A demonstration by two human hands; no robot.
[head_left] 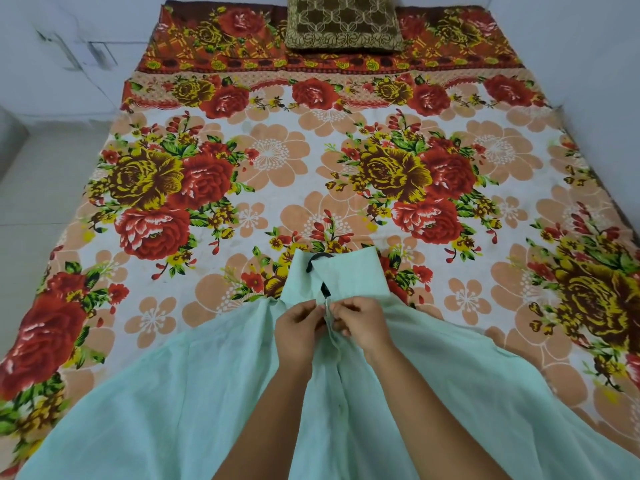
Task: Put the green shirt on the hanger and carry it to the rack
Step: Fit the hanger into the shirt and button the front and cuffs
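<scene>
Just below the collar (332, 275) of the green shirt (194, 393), the two hands meet at the button placket (337, 344). The grip of the left hand (301, 323) is pinched together on the left edge of the placket, thumb and forefinger closed on the cloth; the grip of the right hand (356, 322) is likewise pinched on the right edge, so the fingertips of both hands nearly touch over the top of the opening. Whether a button sits between them cannot be told.

From the hands the shirt runs lengthwise along the bed (311, 161): its collar points away from the person, toward the brown patterned cushion (344, 22) at the far end, and its body spreads wide toward the near edge, passing under both forearms and out of view at the bottom. The placket line runs straight between the two wrists, with a small button visible lower down on it.

Inside the collar, just beyond the fingertips, the black hanger (320, 263) shows: its hook curves up past the collar's far edge and a short piece of its neck is visible in the collar opening. The rest of the hanger is hidden under the cloth.

Around the shirt lies the flowered bedsheet (207, 174), red and yellow roses on a pale ground. The cushion lies well apart from the collar, centred at the far end of the bed.
</scene>
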